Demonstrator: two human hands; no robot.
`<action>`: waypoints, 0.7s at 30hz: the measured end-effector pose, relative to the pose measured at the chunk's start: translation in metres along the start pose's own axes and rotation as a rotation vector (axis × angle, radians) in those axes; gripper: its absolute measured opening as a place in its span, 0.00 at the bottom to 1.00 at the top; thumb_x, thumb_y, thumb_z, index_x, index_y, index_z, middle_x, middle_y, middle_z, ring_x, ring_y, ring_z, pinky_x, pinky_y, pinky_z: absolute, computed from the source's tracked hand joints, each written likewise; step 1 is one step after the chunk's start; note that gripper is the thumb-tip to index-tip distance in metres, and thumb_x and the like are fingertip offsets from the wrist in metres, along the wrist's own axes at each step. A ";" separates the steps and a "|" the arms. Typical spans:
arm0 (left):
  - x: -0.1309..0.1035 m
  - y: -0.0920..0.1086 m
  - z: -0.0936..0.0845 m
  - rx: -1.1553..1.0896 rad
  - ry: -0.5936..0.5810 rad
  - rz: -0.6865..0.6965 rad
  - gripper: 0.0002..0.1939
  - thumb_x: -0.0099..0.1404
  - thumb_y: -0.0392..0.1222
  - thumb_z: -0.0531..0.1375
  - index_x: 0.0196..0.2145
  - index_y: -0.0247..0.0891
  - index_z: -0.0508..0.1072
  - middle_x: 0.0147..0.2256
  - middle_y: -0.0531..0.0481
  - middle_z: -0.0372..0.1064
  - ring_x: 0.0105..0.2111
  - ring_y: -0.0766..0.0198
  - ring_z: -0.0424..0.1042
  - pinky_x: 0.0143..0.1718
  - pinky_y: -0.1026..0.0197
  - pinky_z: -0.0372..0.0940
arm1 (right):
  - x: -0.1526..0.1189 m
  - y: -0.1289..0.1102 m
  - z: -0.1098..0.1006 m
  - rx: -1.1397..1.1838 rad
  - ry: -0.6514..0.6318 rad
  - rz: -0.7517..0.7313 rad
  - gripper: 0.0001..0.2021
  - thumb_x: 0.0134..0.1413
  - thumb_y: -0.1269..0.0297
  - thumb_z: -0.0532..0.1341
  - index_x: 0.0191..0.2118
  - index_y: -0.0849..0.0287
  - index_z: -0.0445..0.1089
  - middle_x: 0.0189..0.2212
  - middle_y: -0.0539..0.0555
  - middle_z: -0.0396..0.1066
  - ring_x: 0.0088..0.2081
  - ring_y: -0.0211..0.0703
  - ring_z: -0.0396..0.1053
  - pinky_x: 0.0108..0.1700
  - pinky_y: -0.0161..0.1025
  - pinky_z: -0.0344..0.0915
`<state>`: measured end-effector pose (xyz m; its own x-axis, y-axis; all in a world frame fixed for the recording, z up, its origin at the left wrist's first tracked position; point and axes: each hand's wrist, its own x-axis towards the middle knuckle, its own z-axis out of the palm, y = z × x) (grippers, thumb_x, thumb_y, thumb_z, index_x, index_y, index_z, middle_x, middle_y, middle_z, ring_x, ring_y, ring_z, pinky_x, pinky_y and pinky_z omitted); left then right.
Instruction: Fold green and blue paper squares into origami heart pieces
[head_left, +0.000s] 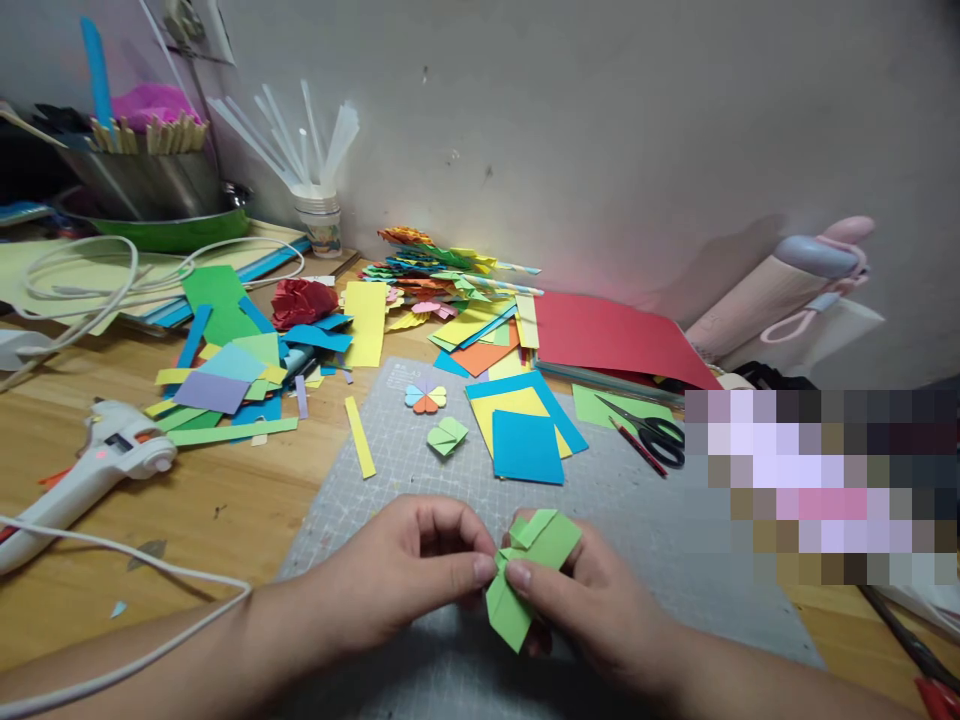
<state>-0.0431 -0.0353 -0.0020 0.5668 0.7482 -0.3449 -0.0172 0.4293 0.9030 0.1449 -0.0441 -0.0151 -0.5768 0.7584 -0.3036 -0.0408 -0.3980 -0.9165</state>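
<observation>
A folded piece of green paper (551,545) is held up over the grey cutting mat (645,540). My right hand (592,590) grips it, thumb on the front and fingers behind. With thumb and forefinger, my left hand (435,565) pinches the paper's left edge near its middle fold. Just beyond my hands lies a small green folded paper shape (448,437). Behind that is a multicoloured paper flower (425,397). Blue paper squares (527,447) and a yellow sheet (487,415) overlap to the right of these.
Black scissors (660,440) and a red pencil (637,447) lie at the mat's right. A white glue gun (97,470) rests at left, its cable (150,560) crossing near my left forearm. Paper scraps (217,390), a red pad (615,340) and a cup of glue sticks (319,220) stand farther back.
</observation>
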 end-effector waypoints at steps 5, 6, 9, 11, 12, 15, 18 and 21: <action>-0.001 0.002 0.005 0.071 0.002 0.029 0.09 0.57 0.43 0.59 0.27 0.34 0.66 0.24 0.55 0.60 0.26 0.68 0.57 0.28 0.64 0.52 | 0.000 -0.002 0.001 -0.042 -0.025 -0.006 0.17 0.52 0.51 0.61 0.27 0.61 0.62 0.18 0.47 0.61 0.19 0.32 0.59 0.21 0.29 0.57; -0.001 0.002 0.005 0.082 0.003 0.032 0.09 0.57 0.43 0.59 0.26 0.34 0.66 0.24 0.56 0.59 0.26 0.68 0.56 0.28 0.64 0.52 | 0.000 -0.003 0.001 -0.056 -0.026 -0.005 0.17 0.53 0.51 0.61 0.27 0.61 0.62 0.18 0.46 0.60 0.19 0.32 0.58 0.21 0.30 0.56; -0.001 0.003 0.006 0.097 0.016 0.038 0.09 0.57 0.43 0.59 0.25 0.35 0.65 0.23 0.56 0.58 0.26 0.68 0.55 0.28 0.64 0.52 | -0.001 -0.004 0.002 -0.073 -0.007 -0.011 0.17 0.52 0.51 0.61 0.26 0.61 0.61 0.18 0.46 0.59 0.20 0.32 0.58 0.21 0.30 0.56; -0.001 0.002 0.006 0.082 0.020 0.038 0.09 0.57 0.42 0.59 0.25 0.35 0.65 0.23 0.56 0.58 0.26 0.68 0.55 0.28 0.64 0.52 | -0.001 -0.005 0.002 -0.071 0.000 -0.023 0.17 0.52 0.51 0.61 0.26 0.60 0.60 0.18 0.46 0.59 0.20 0.32 0.58 0.21 0.30 0.56; -0.001 0.002 0.006 0.073 0.022 0.038 0.08 0.57 0.42 0.59 0.25 0.35 0.66 0.23 0.56 0.59 0.26 0.68 0.55 0.28 0.64 0.52 | -0.001 -0.005 0.003 -0.070 0.002 -0.029 0.17 0.52 0.51 0.61 0.26 0.60 0.60 0.18 0.46 0.59 0.20 0.32 0.58 0.21 0.30 0.55; -0.001 0.002 0.006 0.061 0.029 0.031 0.08 0.56 0.43 0.59 0.25 0.35 0.66 0.23 0.56 0.58 0.25 0.68 0.54 0.28 0.64 0.51 | -0.001 -0.006 0.003 -0.073 0.001 -0.041 0.17 0.52 0.52 0.61 0.27 0.60 0.60 0.18 0.46 0.59 0.20 0.32 0.57 0.22 0.30 0.55; -0.002 0.001 0.007 0.067 0.038 0.039 0.09 0.57 0.43 0.58 0.25 0.36 0.65 0.22 0.56 0.57 0.25 0.68 0.54 0.27 0.64 0.51 | -0.002 -0.006 0.003 -0.090 0.000 -0.045 0.16 0.54 0.52 0.60 0.27 0.60 0.59 0.18 0.45 0.58 0.20 0.33 0.57 0.22 0.31 0.54; -0.004 0.000 0.009 0.117 0.059 0.071 0.09 0.58 0.43 0.57 0.25 0.36 0.63 0.23 0.56 0.58 0.26 0.67 0.55 0.28 0.63 0.52 | -0.002 -0.006 0.003 -0.132 0.007 -0.066 0.17 0.54 0.53 0.60 0.25 0.59 0.57 0.19 0.44 0.55 0.21 0.32 0.54 0.23 0.31 0.52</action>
<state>-0.0376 -0.0429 0.0022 0.5183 0.8043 -0.2907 0.0427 0.3151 0.9481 0.1442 -0.0448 -0.0080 -0.5709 0.7841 -0.2433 0.0294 -0.2766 -0.9605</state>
